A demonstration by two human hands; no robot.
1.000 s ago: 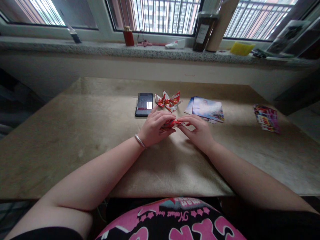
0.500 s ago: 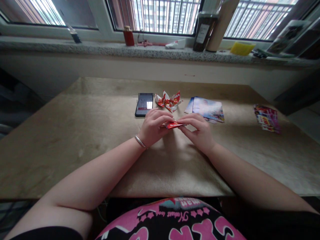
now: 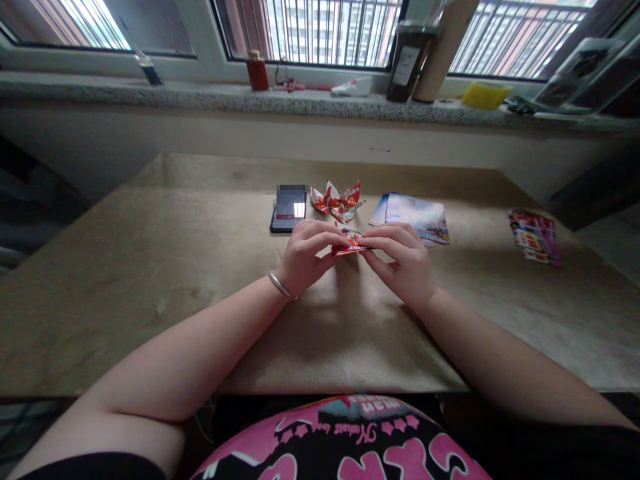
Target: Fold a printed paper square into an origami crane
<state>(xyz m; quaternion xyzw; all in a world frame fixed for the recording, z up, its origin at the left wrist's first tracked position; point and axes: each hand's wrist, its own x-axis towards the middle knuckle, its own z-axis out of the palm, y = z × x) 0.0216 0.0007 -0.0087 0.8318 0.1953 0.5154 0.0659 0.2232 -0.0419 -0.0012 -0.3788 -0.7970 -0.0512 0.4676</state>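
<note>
Got the red paper (image 3: 353,235) spread flatter between left hand (image 3: 306,255) and right hand (image 3: 403,261), versus that scrunched bit tucked under the left fingers a second ago. Now showing way more of the print, just past the left fingertips. Also drew the left fingers in from near the phone (image 3: 289,212), and shifted the right hand slightly outward.

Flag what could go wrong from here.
The red printed piece, held by both the left hand and the right hand, might crease or tear if they pull unevenly. The folded red-and-white piece lies just beyond the hands, so a forward nudge could crush it.
</note>
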